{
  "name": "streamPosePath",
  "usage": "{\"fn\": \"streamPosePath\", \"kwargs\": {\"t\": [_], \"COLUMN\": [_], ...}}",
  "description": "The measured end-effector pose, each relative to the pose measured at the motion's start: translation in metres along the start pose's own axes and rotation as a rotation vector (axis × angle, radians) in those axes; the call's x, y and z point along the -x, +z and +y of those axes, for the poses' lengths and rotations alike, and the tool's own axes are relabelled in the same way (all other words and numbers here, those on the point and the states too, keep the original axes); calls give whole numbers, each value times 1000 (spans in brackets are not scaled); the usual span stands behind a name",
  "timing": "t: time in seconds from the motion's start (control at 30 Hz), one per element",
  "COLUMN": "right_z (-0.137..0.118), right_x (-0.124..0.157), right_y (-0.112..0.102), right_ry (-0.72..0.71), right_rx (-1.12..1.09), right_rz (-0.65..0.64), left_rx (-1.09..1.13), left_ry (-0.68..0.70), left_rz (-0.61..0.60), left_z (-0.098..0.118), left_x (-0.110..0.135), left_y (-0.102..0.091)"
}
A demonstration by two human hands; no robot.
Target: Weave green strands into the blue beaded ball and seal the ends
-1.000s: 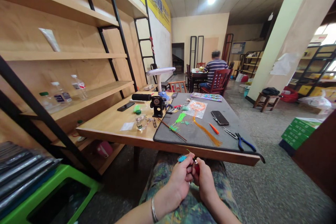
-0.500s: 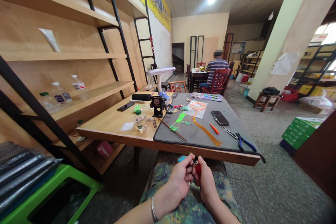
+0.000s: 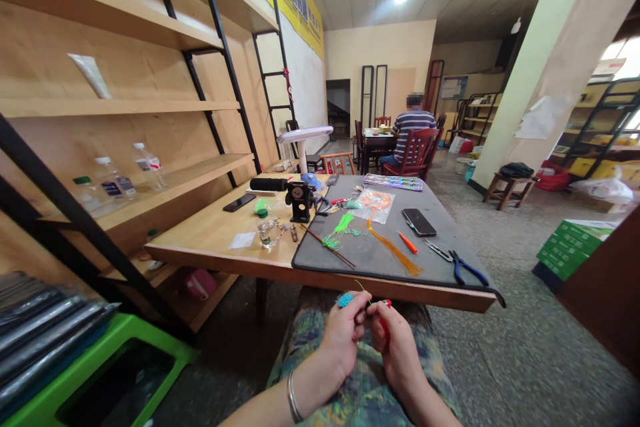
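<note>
My left hand, with a silver bangle at the wrist, is closed in a pinch over my lap. Between its fingertips is a thin green cord, its end sticking up. A small blue beaded-looking piece shows beside the index finger; its exact make is too small to tell. My right hand is closed around a red lighter, mostly hidden by the fingers. Its thumb and fingertips meet close to the left fingertips, near the cord. Both hands are just below the table's front edge.
On the grey mat lie blue-handled pliers, tweezers, an orange pen-like tool, a phone, orange threads and green tassels. A black clamp device stands left. A person sits far back.
The red lighter has turned and risen a little in my right hand. More green cord stands up from my left fingertips, and the blue piece shows more fully.
</note>
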State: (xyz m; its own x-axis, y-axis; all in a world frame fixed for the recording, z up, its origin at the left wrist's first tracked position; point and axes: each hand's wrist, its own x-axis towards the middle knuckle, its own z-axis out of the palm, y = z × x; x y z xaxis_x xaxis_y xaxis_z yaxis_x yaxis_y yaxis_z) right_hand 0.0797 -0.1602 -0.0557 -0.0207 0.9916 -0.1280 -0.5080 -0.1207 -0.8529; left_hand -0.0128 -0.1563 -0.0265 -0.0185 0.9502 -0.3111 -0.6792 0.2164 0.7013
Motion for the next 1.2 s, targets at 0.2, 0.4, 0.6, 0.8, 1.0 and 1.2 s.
{"fn": "streamPosePath", "kwargs": {"t": [0.2, 0.4, 0.6, 0.8, 1.0, 1.2], "right_z": [-3, -4, -6, -7, -8, -5], "right_x": [0, -1, -1, -1, -1, -1], "right_y": [2, 2, 0, -2, -1, -2], "right_ry": [72, 106, 119, 123, 102, 95], "right_rx": [-87, -135, -168, -158, -143, -112], "right_rz": [5, 4, 11, 17, 13, 1], "left_rx": [-169, -277, -304, -379, -361, -315], "left_ry": [128, 176, 174, 213, 235, 123], "left_rz": [31, 35, 10, -42, -70, -20], "left_z": [1, -3, -1, -3, -4, -2], "left_x": [4, 2, 2, -2, -3, -3], "left_y": [2, -1, 0, -8, -6, -3]}}
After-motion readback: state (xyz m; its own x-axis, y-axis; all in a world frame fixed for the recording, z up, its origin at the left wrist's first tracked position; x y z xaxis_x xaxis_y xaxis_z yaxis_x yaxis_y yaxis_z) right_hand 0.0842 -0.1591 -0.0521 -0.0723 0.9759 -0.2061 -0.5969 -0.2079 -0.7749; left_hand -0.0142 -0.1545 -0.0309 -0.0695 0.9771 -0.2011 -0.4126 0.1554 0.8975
